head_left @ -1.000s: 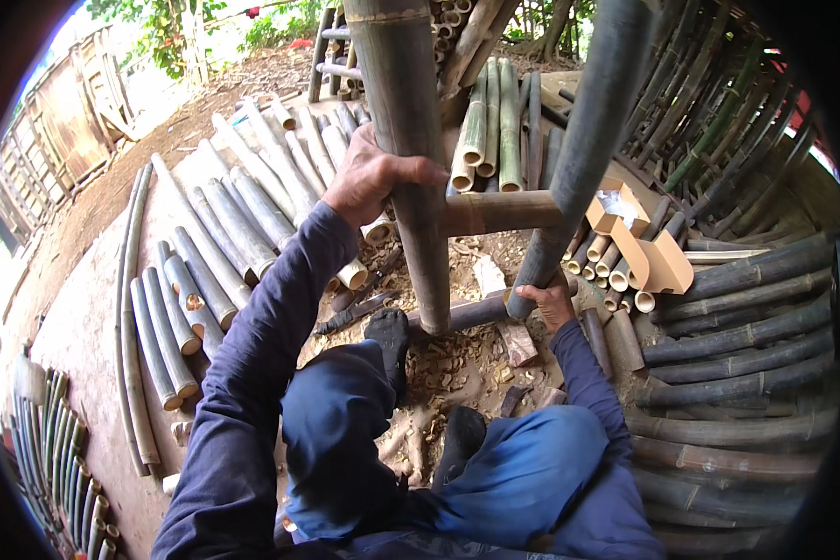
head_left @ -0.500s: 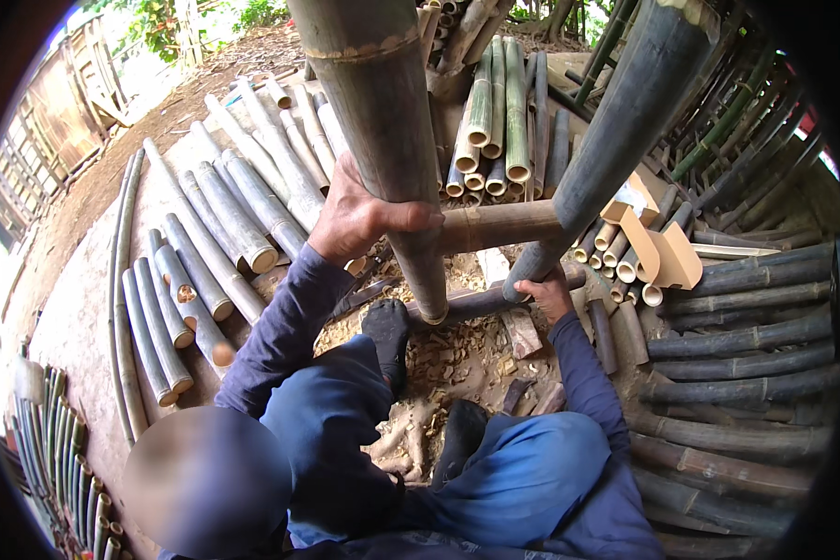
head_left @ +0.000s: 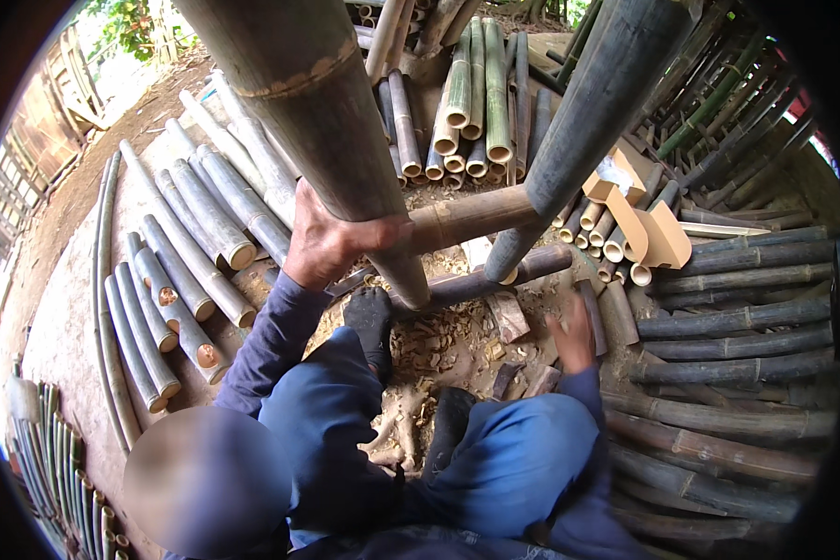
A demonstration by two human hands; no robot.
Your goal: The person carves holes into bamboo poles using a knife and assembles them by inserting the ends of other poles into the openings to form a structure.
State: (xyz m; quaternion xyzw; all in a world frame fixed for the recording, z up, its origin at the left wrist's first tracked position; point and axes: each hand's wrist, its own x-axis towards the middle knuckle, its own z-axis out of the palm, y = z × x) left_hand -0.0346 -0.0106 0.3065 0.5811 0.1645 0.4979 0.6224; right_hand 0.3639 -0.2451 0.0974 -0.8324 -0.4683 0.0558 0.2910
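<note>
My left hand is wrapped round the lower part of a thick dark bamboo pole, which leans up toward the upper left. A short brown bamboo crosspiece joins it to a second dark bamboo pole slanting up to the right. Both lower ends come down at a dark bamboo length lying on the ground. My right hand is off the poles, slightly blurred, with thumb and fingers apart and nothing in it. It hovers beside a short dark bamboo piece.
Cut bamboo tubes lie in rows at left. Green bamboo tubes are stacked at the back. An opened cardboard box sits on smaller tubes at right, above stacked dark poles. Wood shavings and a pale block lie between my feet.
My right hand has let go of the right pole's lower end and moved down and right, opening. The joined poles have shifted left in the picture, with my left hand still holding.
</note>
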